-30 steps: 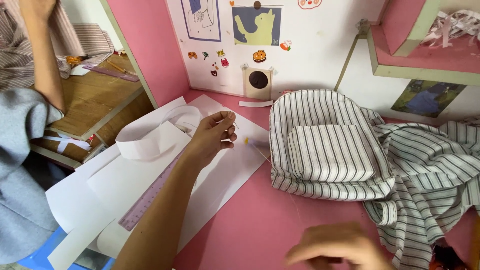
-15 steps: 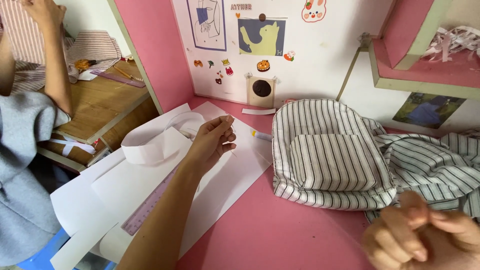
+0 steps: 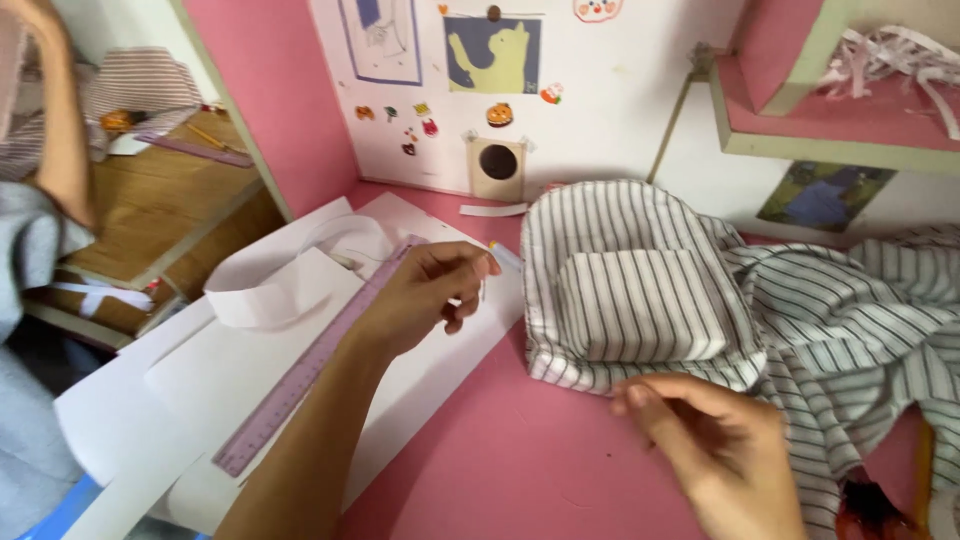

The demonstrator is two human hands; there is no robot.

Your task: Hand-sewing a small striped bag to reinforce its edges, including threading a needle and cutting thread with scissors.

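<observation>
My left hand point(image 3: 425, 290) hovers over white paper sheets point(image 3: 230, 390) on the pink table point(image 3: 520, 470). Its fingertips are pinched together; whatever is between them is too small to make out. A small white stick with an orange tip point(image 3: 506, 257) lies just past those fingertips. Beside it stands a black-and-white striped fabric bag point(image 3: 640, 290) with a front pocket. More striped cloth point(image 3: 850, 330) spills to its right. My right hand point(image 3: 720, 450) floats near the bag's front edge, fingers loosely extended, holding nothing.
A purple ruler point(image 3: 310, 370) lies diagonally on the paper under my left forearm, next to a curled paper strip point(image 3: 280, 290). A small cardboard box with a round hole point(image 3: 497, 165) stands against the stickered wall. Another person's arm point(image 3: 60, 130) is at the far left.
My right hand has come up from the bottom edge and moved left toward the bag's front. My left hand stays pinched over the paper.
</observation>
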